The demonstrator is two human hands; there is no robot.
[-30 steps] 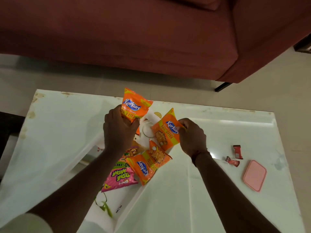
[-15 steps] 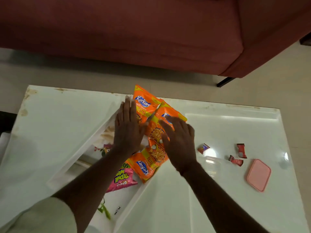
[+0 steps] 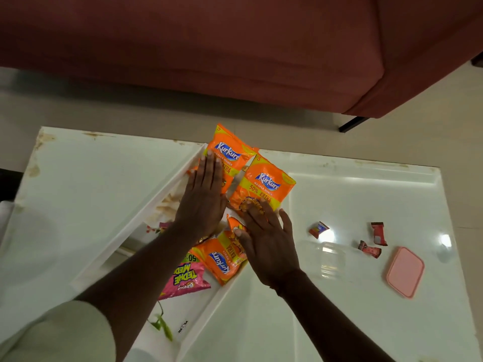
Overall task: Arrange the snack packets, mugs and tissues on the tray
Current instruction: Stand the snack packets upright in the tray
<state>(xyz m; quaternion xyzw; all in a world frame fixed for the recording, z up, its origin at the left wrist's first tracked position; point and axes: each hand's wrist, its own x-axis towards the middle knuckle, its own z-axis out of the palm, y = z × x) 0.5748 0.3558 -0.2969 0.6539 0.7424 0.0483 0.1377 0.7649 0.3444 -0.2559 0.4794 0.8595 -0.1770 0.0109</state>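
Observation:
A white tray (image 3: 136, 223) with a floral print lies diagonally on the white table. Two orange Kurkure packets rest at its far end: the far packet (image 3: 230, 152) and the right packet (image 3: 269, 184). My left hand (image 3: 203, 202) lies flat, fingers straight, on the far packet's lower part. My right hand (image 3: 266, 239) is spread flat over the right packet's lower edge. Nearer me lie a third orange packet (image 3: 222, 259) and a pink Bingo packet (image 3: 187, 279), both on the tray. No mugs or tissues are in view.
On the table (image 3: 352, 322) right of the tray lie three small red wrapped sweets (image 3: 318, 229), a clear plastic box (image 3: 330, 259) and a pink lid (image 3: 405, 271). A dark red sofa (image 3: 235, 48) stands beyond the table's far edge.
A second ago each hand gripped an orange packet above the tray. Both packets now lie down at the tray's far end, and the hands have opened flat on them.

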